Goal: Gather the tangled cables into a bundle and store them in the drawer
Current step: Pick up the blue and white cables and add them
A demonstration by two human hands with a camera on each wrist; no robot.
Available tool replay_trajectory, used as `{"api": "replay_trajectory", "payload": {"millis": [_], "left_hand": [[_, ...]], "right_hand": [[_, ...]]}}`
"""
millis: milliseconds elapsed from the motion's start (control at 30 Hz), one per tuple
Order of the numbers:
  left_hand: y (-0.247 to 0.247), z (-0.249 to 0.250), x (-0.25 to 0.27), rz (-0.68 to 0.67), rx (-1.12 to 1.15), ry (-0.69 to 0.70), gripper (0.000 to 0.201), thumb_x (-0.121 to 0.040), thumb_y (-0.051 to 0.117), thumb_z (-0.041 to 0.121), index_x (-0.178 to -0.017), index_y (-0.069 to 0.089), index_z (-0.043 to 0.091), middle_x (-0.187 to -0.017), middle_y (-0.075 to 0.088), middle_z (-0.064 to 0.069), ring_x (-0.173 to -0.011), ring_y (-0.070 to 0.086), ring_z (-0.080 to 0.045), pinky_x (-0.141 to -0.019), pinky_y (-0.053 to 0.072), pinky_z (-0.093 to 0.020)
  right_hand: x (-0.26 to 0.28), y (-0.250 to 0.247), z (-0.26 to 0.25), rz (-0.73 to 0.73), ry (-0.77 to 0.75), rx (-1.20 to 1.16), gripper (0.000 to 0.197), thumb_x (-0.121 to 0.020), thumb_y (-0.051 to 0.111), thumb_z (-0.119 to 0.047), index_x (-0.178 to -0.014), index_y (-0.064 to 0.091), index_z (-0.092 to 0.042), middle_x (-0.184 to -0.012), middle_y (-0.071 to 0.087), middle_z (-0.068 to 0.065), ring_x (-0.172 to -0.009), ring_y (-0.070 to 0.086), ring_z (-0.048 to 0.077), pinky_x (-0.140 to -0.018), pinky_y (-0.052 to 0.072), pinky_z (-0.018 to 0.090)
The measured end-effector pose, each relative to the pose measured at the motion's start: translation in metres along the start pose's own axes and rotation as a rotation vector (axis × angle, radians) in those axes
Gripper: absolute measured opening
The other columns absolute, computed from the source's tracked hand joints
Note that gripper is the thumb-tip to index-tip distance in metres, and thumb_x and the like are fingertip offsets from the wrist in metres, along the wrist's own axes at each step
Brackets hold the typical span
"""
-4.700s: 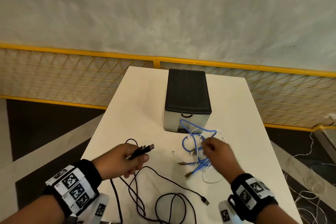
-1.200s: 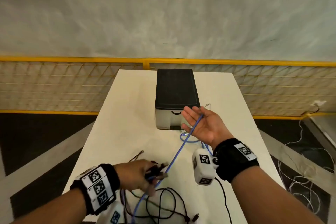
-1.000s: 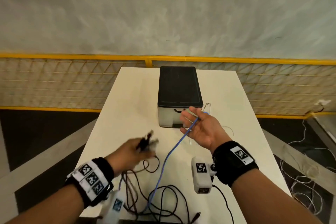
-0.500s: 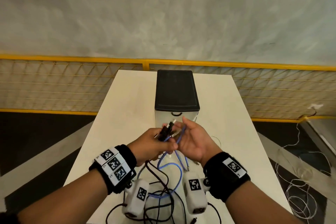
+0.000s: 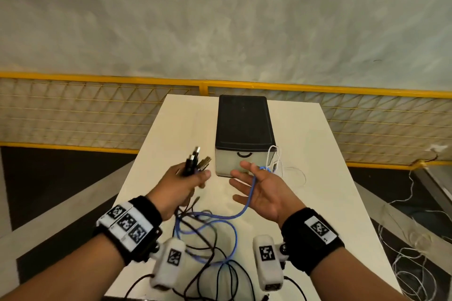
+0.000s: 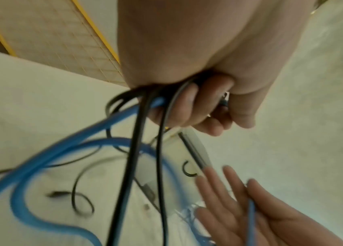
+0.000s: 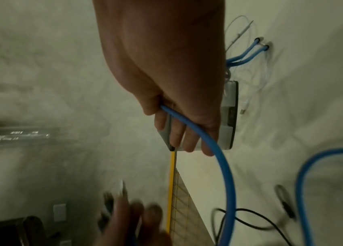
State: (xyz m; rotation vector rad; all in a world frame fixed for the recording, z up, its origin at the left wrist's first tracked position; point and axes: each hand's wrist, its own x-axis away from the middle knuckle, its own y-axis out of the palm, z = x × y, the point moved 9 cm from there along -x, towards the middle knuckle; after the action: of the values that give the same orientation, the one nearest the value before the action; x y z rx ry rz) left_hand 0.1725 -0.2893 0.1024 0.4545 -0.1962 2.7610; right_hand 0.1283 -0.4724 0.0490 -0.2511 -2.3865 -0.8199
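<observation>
here, white table [image 5: 305,144] runs lengthwise away from the camera, with a yellow mesh fence [image 5: 73,115] behind it and a grey wall above that. a drawer box [image 5: 243,127] with a black top and a pale front sits mid-table, its drawer closed, black handle facing the person. both hands are raised over the table in front of the box, apart from each other. left hand [image 5: 179,186] is fisted round a bunch of cable ends, plugs [image 5: 197,160] sticking up past the thumb; black cables [image 6: 138,149] and a blue cable [image 6: 65,146] hang down out of the fist. right hand [image 5: 263,189] is palm up with fingers spread, the blue cable [image 5: 249,193] running across the palm and between the fingers, not squeezed. from there it sags in a loop to the table near the wrists, mixed with black loops [image 5: 215,259]. thin white cable [image 5: 281,166] lies loose on the table just right of the box, some of it rising by the right fingertips. more white wire [image 5: 411,252] sits on the floor at far right.
</observation>
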Motion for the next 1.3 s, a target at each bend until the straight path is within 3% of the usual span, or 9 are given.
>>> {"api": "replay_trajectory", "payload": {"millis": [133,200,367,567,800,967,1067,1167,1300], "left_hand": [[0.070,0.024,-0.003,-0.154,-0.039,0.132,0.014,-0.084,0.072,0.000,-0.094,0.070,0.011,-0.071,0.068,0.003,-0.052,0.058,-0.001,-0.050,0.044,-0.012],[0.085,0.017,-0.005,-0.149,-0.076,0.120,0.012,-0.081,0.073,-0.002,-0.088,0.070,0.007,-0.074,0.070,0.000,-0.066,0.065,-0.012,-0.060,0.050,-0.020],[0.084,0.006,0.000,-0.225,-0.056,0.006,0.012,-0.083,0.065,-0.005,-0.081,0.061,0.006,-0.058,0.049,-0.006,-0.035,0.039,-0.006,-0.038,0.031,-0.015],[0.060,-0.010,0.039,-0.554,-0.061,-0.135,0.018,-0.069,0.072,0.000,-0.074,0.063,0.014,-0.060,0.046,-0.003,-0.044,0.031,-0.011,-0.043,0.021,-0.023],[0.028,-0.042,0.041,-0.508,-0.427,-0.192,0.017,-0.065,0.083,0.018,-0.071,0.068,0.024,-0.071,0.053,-0.007,-0.048,0.040,-0.010,-0.047,0.029,-0.022],[0.033,-0.051,0.053,-0.651,-0.573,-0.174,0.017,-0.073,0.082,0.018,-0.073,0.066,0.025,-0.070,0.061,0.006,-0.059,0.049,-0.010,-0.050,0.035,-0.021],[0.036,-0.032,0.043,-0.518,-0.443,-0.065,0.013,-0.083,0.076,0.018,-0.080,0.064,0.022,-0.055,0.058,0.017,-0.049,0.049,0.001,-0.051,0.039,-0.019],[0.039,-0.014,0.026,-0.282,-0.227,-0.024,0.014,-0.087,0.072,0.022,-0.080,0.060,0.020,-0.048,0.048,0.014,-0.041,0.039,-0.001,-0.043,0.032,-0.017],[0.064,-0.003,0.016,-0.252,-0.306,0.086,0.023,-0.072,0.083,0.036,-0.079,0.066,0.022,-0.072,0.066,0.009,-0.062,0.060,-0.003,-0.067,0.052,-0.024]], "right_hand": [[0.005,0.019,0.012,-0.038,0.016,0.058,0.037,-0.104,0.035,-0.039,-0.112,0.065,-0.019,-0.107,0.071,0.001,-0.096,0.061,0.019,-0.088,0.041,0.046],[0.006,0.021,0.018,-0.068,0.044,0.042,0.044,-0.104,0.031,-0.042,-0.107,0.067,-0.018,-0.108,0.071,0.000,-0.099,0.060,0.018,-0.095,0.035,0.051],[0.009,0.014,0.027,-0.137,0.144,0.103,0.049,-0.100,0.036,-0.051,-0.110,0.070,-0.017,-0.126,0.067,-0.001,-0.124,0.053,0.021,-0.111,0.009,0.065],[0.000,-0.024,0.005,0.054,0.102,-0.175,0.022,-0.097,0.050,-0.023,-0.090,0.067,-0.010,-0.073,0.071,0.006,-0.070,0.068,0.021,-0.084,0.054,0.043],[-0.006,-0.007,0.015,-0.006,0.102,-0.279,0.018,-0.094,0.056,-0.020,-0.104,0.062,-0.006,-0.101,0.067,0.014,-0.082,0.074,0.026,-0.077,0.058,0.038],[-0.012,-0.033,-0.004,0.141,-0.080,-0.295,0.019,-0.096,0.047,0.003,-0.111,0.049,-0.008,-0.077,0.071,0.017,-0.064,0.072,0.021,-0.059,0.059,0.033],[-0.011,-0.039,-0.017,0.160,-0.167,-0.345,0.042,-0.097,0.047,0.003,-0.136,0.040,-0.008,-0.097,0.067,0.021,-0.074,0.072,0.025,-0.063,0.060,0.039],[-0.006,-0.034,-0.021,0.172,-0.193,-0.392,0.027,-0.098,0.047,0.002,-0.122,0.046,-0.011,-0.105,0.062,0.019,-0.081,0.072,0.024,-0.064,0.059,0.046],[0.001,-0.022,-0.020,0.161,-0.189,-0.422,0.013,-0.100,0.044,-0.001,-0.110,0.051,-0.004,-0.095,0.059,0.019,-0.078,0.068,0.022,-0.067,0.058,0.048]]}}
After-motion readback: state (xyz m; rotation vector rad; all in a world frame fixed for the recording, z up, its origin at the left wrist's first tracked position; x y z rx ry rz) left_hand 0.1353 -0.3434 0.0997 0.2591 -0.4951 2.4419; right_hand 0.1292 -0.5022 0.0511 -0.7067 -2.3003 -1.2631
